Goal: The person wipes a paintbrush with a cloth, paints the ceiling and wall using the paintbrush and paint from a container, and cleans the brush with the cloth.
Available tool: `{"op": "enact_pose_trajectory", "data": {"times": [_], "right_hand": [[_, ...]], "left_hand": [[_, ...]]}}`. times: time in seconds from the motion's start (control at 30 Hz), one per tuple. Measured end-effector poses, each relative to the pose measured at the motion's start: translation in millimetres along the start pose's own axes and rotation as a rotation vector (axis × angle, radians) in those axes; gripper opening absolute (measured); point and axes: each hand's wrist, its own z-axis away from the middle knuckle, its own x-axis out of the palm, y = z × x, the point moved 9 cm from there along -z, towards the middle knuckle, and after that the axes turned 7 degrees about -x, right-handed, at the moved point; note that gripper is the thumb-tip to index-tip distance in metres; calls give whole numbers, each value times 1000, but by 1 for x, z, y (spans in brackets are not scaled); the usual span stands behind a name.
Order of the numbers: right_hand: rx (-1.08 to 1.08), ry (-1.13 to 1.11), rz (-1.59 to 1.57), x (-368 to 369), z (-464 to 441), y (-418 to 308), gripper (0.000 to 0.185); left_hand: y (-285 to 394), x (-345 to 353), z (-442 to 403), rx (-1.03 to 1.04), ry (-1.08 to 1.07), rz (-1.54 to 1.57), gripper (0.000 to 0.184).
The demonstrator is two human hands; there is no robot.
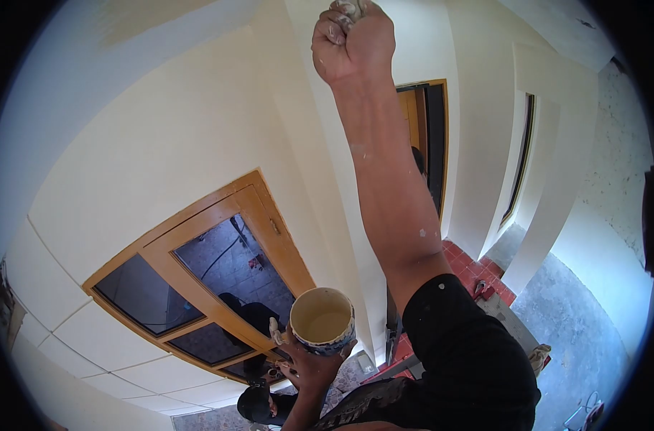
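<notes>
"Which step was in hand?"

"It looked to me like an overhead reach. The bare right hand [353,39], smeared with something pale, was raised high in front of the cream-coloured painted wall [197,108], its arm almost straight. I couldn't tell whether it touched the wall."

"Were its fingers spread?"

"No, they were curled into a fist. The top edge of the view cut it off, so I couldn't say whether it gripped anything."

"And the other of the 2 hands?"

"The bare left hand [316,366], also with pale smears on its fingers, gripped the round container with a blue-and-white patterned outside [335,348] from below and around its side. That put the container low in front of the body, well apart from the right hand. In view, it overlapped the corner of the orange-brown wooden frame with dark glass panes [176,278]."

"Which way did the container point?"

"Its open mouth faced up towards the camera, showing a cream-coloured inside. The long axis ran from the palm to the rim, roughly upright by my judgement, though the base was hidden."

"What did the next move call for?"

"A steady left grip, I'd say, with the rim kept level while the right arm was so far up."
</notes>
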Motion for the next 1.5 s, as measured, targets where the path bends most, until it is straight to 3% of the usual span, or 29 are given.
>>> {"op": "enact_pose_trajectory", "data": {"times": [0.2, 0.33, 0.67, 0.7, 0.77, 0.9, 1.03, 1.1, 1.23, 1.5], "right_hand": [[191, 91, -147, -39, -18, 34, 25], [147, 76, 0, -27, -40, 30, 29], [141, -83, -153, -32, -17, 11, 29], [162, -137, -220, -38, -21, 14, 28], [189, -71, -231, -47, -32, 25, 29], [226, 59, -186, -33, -34, 35, 31], [217, 54, -208, -22, -30, 24, 32], [215, -93, -220, -12, -20, 14, 33], [177, -147, -221, -11, -2, 6, 32], [188, 122, -76, -41, -7, 28, 24]], "left_hand": [[-7, 3, 0, 28, -7, -51, 133], [-5, 1, 0, 6, 3, -73, 134], [-16, -3, 2, -4, 34, 37, 134], [-23, -5, 2, -23, 47, -96, 135], [-28, -6, 3, -46, 57, -234, 137], [-32, -4, 2, -91, 57, -186, 137], [-34, -3, 3, -72, 54, -171, 137], [-29, -4, 3, -32, 67, -177, 137], [-25, -5, 3, -31, 68, -136, 137], [-22, 0, 2, -22, 46, -165, 137]]}}
